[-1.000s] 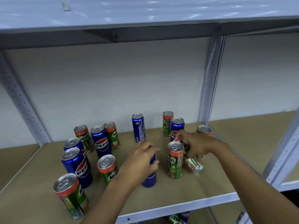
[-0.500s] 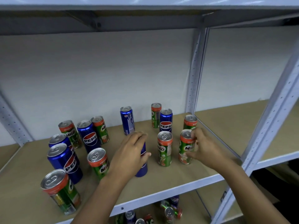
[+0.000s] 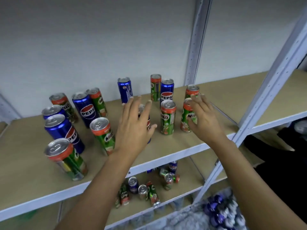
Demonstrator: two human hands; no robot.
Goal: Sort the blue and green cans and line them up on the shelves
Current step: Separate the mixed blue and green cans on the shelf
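Both hands hung spread over the mixed cans on the shelf (image 3: 191,147), gripping nothing: the left hand (image 3: 134,125) with straight fingers in front of a blue can (image 3: 148,124), the right hand (image 3: 203,121) loose-fingered beside a green can (image 3: 187,119). Sorting looked barely begun, blue and green standing mingled. The next move probably called for closing on one can without toppling its neighbours. Most of that blue can was hidden, and any contact was uncertain. Cans on the lower shelf (image 3: 191,184) were blurred.
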